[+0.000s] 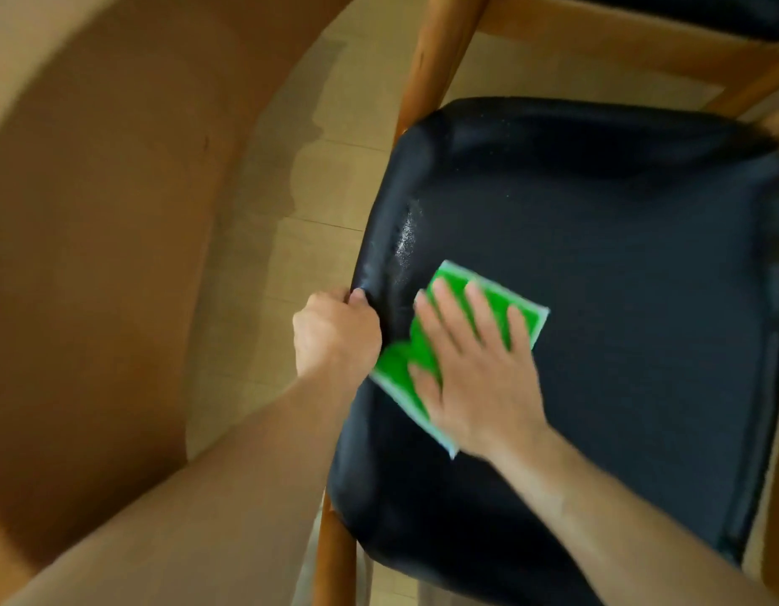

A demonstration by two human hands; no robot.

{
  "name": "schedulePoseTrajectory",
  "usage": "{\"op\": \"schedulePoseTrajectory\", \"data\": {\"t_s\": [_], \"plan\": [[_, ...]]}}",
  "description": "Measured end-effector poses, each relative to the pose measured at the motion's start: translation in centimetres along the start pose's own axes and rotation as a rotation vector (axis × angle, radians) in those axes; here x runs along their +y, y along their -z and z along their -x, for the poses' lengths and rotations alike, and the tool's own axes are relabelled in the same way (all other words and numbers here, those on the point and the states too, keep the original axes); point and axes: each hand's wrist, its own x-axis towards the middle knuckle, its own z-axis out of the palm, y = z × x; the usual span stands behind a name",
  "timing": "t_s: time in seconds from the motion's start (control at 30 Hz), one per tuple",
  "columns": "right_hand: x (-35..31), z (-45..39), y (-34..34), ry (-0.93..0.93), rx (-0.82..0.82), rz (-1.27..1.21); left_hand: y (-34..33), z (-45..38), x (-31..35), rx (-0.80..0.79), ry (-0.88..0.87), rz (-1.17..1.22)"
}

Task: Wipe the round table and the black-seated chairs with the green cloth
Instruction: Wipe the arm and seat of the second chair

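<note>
Beside the round tan wooden counter [95,212], the left hand [335,334] curls its fingers around the edge of the black padded chair seat [619,299], steadying it. The right hand [475,369], fingers spread, presses the folded green cloth [495,295] flat near the seat's left edge. This looks like the chair-wiping step; next, sweep rightward over the rest.

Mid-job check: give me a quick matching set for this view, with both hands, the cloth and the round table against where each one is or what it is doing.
Things:
1. left hand
2. right hand
3. green cloth
4. round table

States:
A. lies flat on the black seat
B. grips the seat's left edge
C. spread flat, pressing the cloth
D. left of the chair, nothing touching it

Pairs: 1-B, 2-C, 3-A, 4-D
</note>
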Motion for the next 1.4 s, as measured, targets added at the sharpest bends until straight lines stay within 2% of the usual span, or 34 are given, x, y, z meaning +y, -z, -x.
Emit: {"op": "schedulePoseTrajectory", "data": {"t_s": [0.1, 0.2, 0.33, 0.43, 0.53, 0.6, 0.67, 0.77, 0.83, 0.93, 1.0, 1.1, 1.23, 1.3, 1.4], "plan": [[2.9, -5.8, 1.8, -0.241, 0.056, -0.022, -1.0, 0.2, 0.0, -0.058, -0.05, -0.136], [6.5, -10.2, 3.4, -0.416, 0.1, -0.087, -2.5, 1.2, -0.2, -0.228, -0.076, -0.147], [9.5, -13.9, 4.6, -0.634, 0.189, -0.175, -3.3, 1.2, -0.8, -0.249, -0.113, -0.05], [9.3, -15.4, 4.6, -0.702, 0.181, -0.126, -3.6, 1.4, -0.8, -0.288, -0.075, -0.1], [8.3, -15.8, 4.8, -0.674, 0.146, -0.091, -3.8, 1.5, -0.2, -0.29, -0.024, -0.171], [6.8, -15.8, 4.9, -0.574, 0.124, -0.074, -3.7, 1.2, 0.1, -0.305, 0.001, -0.189], [4.3, -15.4, 4.9, -0.382, 0.107, -0.049, -3.6, 1.1, 0.2, -0.336, 0.021, -0.2], [0.6, -14.3, 4.2, 0.009, 0.042, 0.022, -3.5, 1.1, 0.4, -0.339, 0.021, -0.196], [0.2, -14.3, 3.9, 0.145, -0.006, 0.053, -3.4, 1.2, 0.4, -0.323, 0.019, -0.189], [2.8, -15.0, 4.7, 0.088, 0.035, 0.038, -3.1, 1.1, 0.4, -0.373, 0.019, -0.191], [6.0, -15.6, 5.2, -0.07, 0.087, 0.018, -3.0, 1.0, 0.3, -0.395, 0.019, -0.208], [10.8, -16.4, 6.4, -0.347, 0.081, 0.004, -3.2, 1.0, 0.4, -0.41, 0.027, -0.222], [8.4, -18.1, 6.4, -0.595, 0.067, -0.084, -3.7, 0.8, 0.3, -0.394, 0.043, -0.237], [4.8, -18.4, 6.0, -0.558, 0.062, -0.101, -4.0, 0.7, 0.2, -0.381, 0.048, -0.239], [-0.8, -17.1, 5.0, -0.283, 0.044, 0.009, -4.4, 0.6, 0.2, -0.342, 0.051, -0.239]]}}
